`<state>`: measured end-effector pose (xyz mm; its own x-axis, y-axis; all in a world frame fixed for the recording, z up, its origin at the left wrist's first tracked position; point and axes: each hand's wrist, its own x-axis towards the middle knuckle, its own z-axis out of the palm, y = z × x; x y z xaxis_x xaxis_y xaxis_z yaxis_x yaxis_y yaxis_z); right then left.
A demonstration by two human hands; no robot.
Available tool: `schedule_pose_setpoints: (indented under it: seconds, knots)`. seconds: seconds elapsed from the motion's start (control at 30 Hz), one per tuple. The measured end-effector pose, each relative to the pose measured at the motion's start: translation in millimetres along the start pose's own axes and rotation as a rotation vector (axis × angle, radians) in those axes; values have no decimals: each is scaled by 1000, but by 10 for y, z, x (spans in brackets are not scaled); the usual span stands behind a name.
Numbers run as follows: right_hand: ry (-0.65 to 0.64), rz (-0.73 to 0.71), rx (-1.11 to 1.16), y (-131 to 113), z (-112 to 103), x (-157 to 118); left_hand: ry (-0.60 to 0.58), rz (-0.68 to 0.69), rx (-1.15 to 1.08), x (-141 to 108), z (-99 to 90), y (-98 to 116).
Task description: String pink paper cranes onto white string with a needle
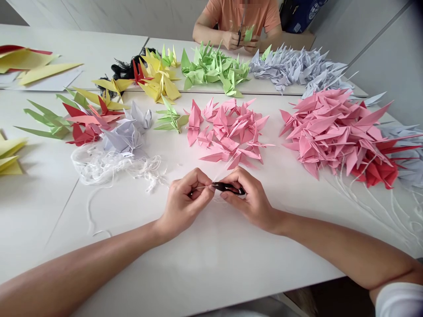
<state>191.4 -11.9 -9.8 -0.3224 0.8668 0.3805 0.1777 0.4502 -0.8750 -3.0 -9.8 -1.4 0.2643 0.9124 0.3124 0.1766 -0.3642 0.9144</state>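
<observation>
Over the near part of the table, my left hand (185, 200) is closed, thumb and forefinger pinching a thin white string (199, 188). My right hand (249, 198) is wrapped round a pair of black scissors (228, 188) pointing left, their front end touching the left fingertips. The blades are hidden. Just beyond my hands lies a loose group of pink paper cranes (231, 127). Left of them is a tangle of white string (109, 165), with pale lavender cranes (125, 132) on its far side.
A large pile of pink cranes (337, 127) with red ones (376, 169) fills the right side, strings trailing. Green (214, 66), pale blue (297, 68) and yellow cranes (160, 77) lie farther back. Across the table sits a person (231, 22) holding scissors and a green crane.
</observation>
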Motion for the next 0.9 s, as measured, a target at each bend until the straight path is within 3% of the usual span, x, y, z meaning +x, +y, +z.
schedule_pose_setpoints:
  seconds: [0.9]
  knots:
    - [-45,-15,5,16,-29,32,0,23,24,16,-5,43]
